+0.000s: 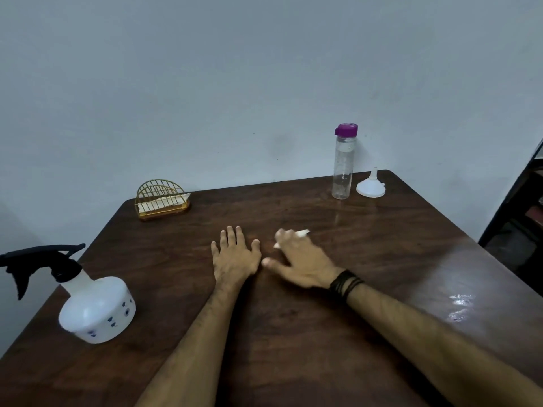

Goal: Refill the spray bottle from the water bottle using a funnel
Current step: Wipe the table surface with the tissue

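Pre-start or wiping step, I judge: left hand (235,255) flat, released; right hand (296,259) presses a white tissue (302,233); spray bottle (94,306) far left, water bottle (343,163) and funnel (370,185) beyond right hand; next, uncap sprayer.

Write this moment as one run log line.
left hand: flat on table | right hand: on white tissue | spray bottle: capped | water bottle, funnel: untouched
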A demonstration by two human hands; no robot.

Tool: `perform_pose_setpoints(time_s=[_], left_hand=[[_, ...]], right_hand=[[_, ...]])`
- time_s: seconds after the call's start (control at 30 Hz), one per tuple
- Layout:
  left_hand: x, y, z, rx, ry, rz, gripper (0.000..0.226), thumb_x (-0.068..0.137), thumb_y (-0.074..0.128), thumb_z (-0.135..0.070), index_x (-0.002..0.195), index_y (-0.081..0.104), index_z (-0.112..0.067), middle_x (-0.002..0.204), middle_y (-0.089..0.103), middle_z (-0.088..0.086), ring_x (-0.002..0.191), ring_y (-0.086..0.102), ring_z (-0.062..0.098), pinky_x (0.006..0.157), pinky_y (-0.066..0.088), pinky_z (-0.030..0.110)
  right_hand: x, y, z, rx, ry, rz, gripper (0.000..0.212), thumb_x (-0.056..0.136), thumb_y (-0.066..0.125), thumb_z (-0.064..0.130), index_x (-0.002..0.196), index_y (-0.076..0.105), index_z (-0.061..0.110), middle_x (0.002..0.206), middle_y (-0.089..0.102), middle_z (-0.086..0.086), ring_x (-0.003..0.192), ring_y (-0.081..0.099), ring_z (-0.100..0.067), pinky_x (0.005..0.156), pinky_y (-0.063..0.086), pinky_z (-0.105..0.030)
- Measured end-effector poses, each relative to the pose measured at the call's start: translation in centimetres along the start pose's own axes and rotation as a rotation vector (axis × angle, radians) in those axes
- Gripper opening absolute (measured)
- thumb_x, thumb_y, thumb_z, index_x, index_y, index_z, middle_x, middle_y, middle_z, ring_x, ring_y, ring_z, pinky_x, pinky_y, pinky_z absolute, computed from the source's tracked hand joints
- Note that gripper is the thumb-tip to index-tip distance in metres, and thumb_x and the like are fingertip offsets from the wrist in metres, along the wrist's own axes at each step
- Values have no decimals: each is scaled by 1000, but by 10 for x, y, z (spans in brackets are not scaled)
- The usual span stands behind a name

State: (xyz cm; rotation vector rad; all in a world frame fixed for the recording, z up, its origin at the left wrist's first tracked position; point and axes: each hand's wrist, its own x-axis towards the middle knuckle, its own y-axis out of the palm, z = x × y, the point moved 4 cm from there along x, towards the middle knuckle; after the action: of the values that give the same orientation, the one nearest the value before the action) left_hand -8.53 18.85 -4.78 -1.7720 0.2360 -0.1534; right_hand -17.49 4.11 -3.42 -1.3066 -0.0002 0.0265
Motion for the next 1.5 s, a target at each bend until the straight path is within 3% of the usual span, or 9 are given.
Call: perform_pose_setpoints(time_s=[0.2, 0.37, 0.5, 0.7, 0.8, 0.9, 1.13, 1.37, 1.5], left_hand=[[-10, -16, 50, 29, 0, 87, 71, 98, 15, -66, 160, 6, -32, 168, -4, 2, 155, -4, 20, 123, -2, 47], [-26, -33, 133, 22, -179, 84, 73, 98, 13, -67, 160, 3, -30, 168, -6, 4, 154, -6, 22, 122, -4, 52], [-26, -32, 130, 0, -180, 47, 70, 100, 13, -62, 160, 4, -27, 168, -6, 6, 154, -7, 23, 122, -6, 52], [-26, -33, 140, 2, -220, -10, 65, 105, 17, -48, 160, 9, -15, 167, 3, 12, 155, 1, 26, 123, 3, 50], [-24, -37, 143, 40, -191, 13, 64, 105, 18, -48, 159, 12, -15, 167, 7, 11, 154, 6, 26, 123, 9, 48], [-28, -35, 147, 35, -197, 2, 64, 105, 16, -49, 160, 8, -18, 168, 3, 7, 155, 2, 22, 123, 4, 48], [-20, -30, 149, 12, -235, -54, 62, 105, 15, -42, 160, 8, -13, 168, 3, 7, 155, 0, 22, 124, 3, 50], [-22, -33, 150, 1, -228, -59, 61, 106, 14, -42, 160, 8, -15, 168, 3, 6, 155, 0, 21, 124, 3, 48], [-18, -32, 152, -5, -229, -68, 60, 106, 11, -41, 160, 10, -15, 168, 4, 6, 155, 1, 21, 123, 3, 48]], right_hand=[[24, -9, -20, -15, -75, -74, 79, 95, 17, 75, 135, 53, 17, 146, 45, -1, 140, 41, -22, 119, 27, -49], [43, -16, -88, -39, 291, -61, 94, 94, 15, 76, 158, 22, 8, 168, 17, -9, 155, 13, -27, 125, 12, -48], [41, 3, 3, 13, 2, -62, 108, 83, 5, 85, 150, 33, 6, 154, 40, -14, 145, 33, -29, 119, 26, -45], [29, 36, 134, -64, -513, 147, 60, 109, 25, 42, 159, 19, 10, 169, 14, -4, 156, 10, -20, 126, 8, -44], [76, 27, 125, -77, -441, 61, 49, 108, 28, 35, 150, 34, 11, 159, 34, -6, 148, 30, -22, 120, 23, -50], [118, 21, 109, -105, -252, 126, 56, 108, 24, 40, 158, 22, 13, 168, 15, -3, 155, 12, -22, 123, 12, -51], [117, 38, 146, -87, -540, 213, 55, 110, 28, 32, 161, 14, 17, 170, 9, 0, 156, 6, -17, 126, 3, -48], [192, 40, 148, -126, -248, 132, 61, 108, 20, 43, 162, 9, 17, 170, 0, -2, 157, 0, -22, 125, 2, -50], [177, 45, 155, -86, -394, 168, 60, 109, 26, 40, 162, 11, 16, 170, 3, 0, 157, 1, -19, 126, 1, -47]])
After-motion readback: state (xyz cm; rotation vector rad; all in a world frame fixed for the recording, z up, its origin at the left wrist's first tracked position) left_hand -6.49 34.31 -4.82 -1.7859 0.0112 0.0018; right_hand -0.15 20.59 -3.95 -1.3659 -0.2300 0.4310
